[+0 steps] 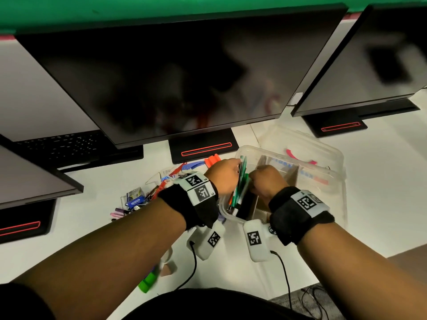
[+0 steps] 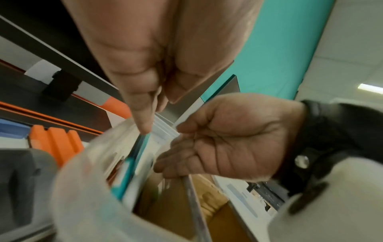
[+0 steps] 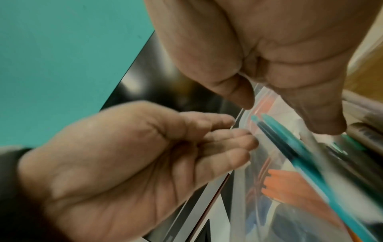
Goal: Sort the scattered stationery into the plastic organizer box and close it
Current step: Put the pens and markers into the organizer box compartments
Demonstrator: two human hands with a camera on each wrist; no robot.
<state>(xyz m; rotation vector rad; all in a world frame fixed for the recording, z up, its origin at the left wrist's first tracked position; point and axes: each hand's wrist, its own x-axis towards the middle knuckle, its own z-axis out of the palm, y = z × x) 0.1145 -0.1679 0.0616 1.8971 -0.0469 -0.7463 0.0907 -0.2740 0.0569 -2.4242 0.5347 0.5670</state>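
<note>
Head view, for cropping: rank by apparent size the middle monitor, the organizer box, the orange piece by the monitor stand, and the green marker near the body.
1. Monitor
2. Box
3. and 4. Marker and orange piece: similar; the marker is nearer and blurred, so unranked.

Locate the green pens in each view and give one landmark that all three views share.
Head: green pens at centre, slanting into the organizer box's left end, between both hands.
Left wrist: lower centre-left, inside the box's clear wall.
Right wrist: right side, running diagonally to the lower right.
Shared landmark: the orange block.
</note>
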